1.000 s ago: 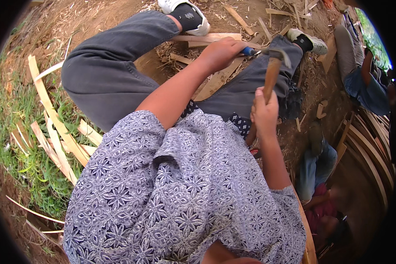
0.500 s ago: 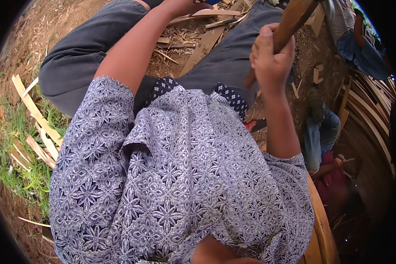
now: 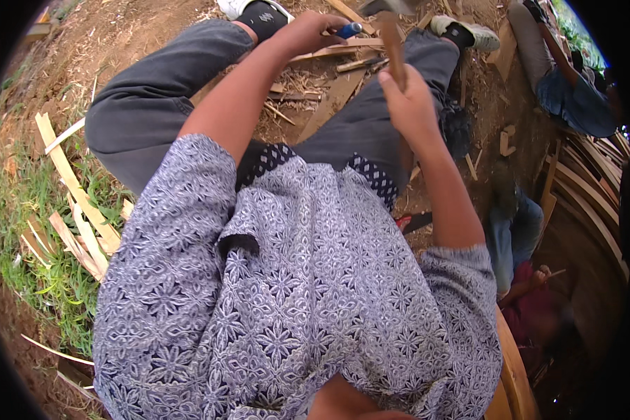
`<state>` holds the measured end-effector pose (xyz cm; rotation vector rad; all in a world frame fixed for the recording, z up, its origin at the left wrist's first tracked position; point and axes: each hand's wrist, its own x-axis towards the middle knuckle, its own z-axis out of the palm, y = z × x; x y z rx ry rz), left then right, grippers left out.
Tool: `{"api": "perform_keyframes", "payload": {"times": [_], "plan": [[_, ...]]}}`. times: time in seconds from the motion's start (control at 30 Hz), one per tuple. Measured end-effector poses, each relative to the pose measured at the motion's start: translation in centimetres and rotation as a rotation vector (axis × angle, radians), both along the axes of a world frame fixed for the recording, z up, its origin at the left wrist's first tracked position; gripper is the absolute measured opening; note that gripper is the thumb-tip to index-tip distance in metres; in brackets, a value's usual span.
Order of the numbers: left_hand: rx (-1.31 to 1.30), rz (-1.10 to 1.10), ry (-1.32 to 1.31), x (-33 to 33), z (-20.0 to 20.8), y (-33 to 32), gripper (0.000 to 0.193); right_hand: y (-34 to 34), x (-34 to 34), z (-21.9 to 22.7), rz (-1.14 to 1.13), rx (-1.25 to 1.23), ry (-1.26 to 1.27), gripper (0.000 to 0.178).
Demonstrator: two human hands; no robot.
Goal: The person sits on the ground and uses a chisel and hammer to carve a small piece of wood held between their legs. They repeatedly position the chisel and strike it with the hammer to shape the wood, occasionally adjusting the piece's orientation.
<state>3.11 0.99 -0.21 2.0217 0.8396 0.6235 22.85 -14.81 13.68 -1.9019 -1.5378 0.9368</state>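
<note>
My left hand (image 3: pixel 313 31) is closed round a tool with a blue handle (image 3: pixel 349 30), out beyond my knees; its working end is hidden from me. My right hand (image 3: pixel 411 101) grips the wooden handle of a hammer (image 3: pixel 393 52). The hammer's head, smeared by motion, is at the top edge, just past the blue handle and to its right. Pale wooden strips (image 3: pixel 343 47) lie beneath the two tools. A flat plank (image 3: pixel 337 98) rests on the soil between my legs.
Wood shavings and offcuts litter the ground. Split strips (image 3: pixel 66 171) lie on grass at left. A red-handled object (image 3: pixel 403 222) is beside my right hip. People in jeans (image 3: pixel 514 224) sit at right, near a stack of long curved slats (image 3: pixel 588 185). Wooden boards (image 3: pixel 514 367) are at lower right.
My right hand has swung the hammer forward and down, bringing its head into view near the blue-handled tool. The view has shifted, so my left hand now shows more fully.
</note>
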Motion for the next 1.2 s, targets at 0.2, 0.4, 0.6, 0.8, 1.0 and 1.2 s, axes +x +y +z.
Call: {"api": "perform_keyframes", "payload": {"times": [0.2, 0.4, 0.6, 0.8, 1.0, 1.2], "plan": [[0.04, 0.141, -0.098, -0.9, -2.7, 1.2, 0.035, 0.4, -1.6, 4.9, -0.166, 0.184, 0.558, 0.015], [-0.296, 0.469, -0.54, -3.5, 0.8, -1.6, 0.031, -2.0, 1.0, 1.4, -0.353, -0.092, 0.608, 0.02], [0.04, 0.183, -0.388, 0.4, 8.9, -7.5, 0.029, -4.1, 0.7, -4.2, -0.414, -0.169, 0.824, 0.035], [0.02, -0.054, -0.21, 3.9, 10.5, -12.5, 0.035, -4.3, 1.5, -5.9, -0.288, -0.201, 0.853, 0.051], [-0.085, 0.043, 0.087, -0.7, 9.4, -10.6, 0.031, -4.7, 1.5, -5.1, -0.349, -0.307, 1.051, 0.033], [-0.01, 0.418, 0.666, -22.2, 10.5, -0.2, 0.042, -5.0, 1.5, -4.9, -0.446, -0.222, 1.284, 0.028]]}}
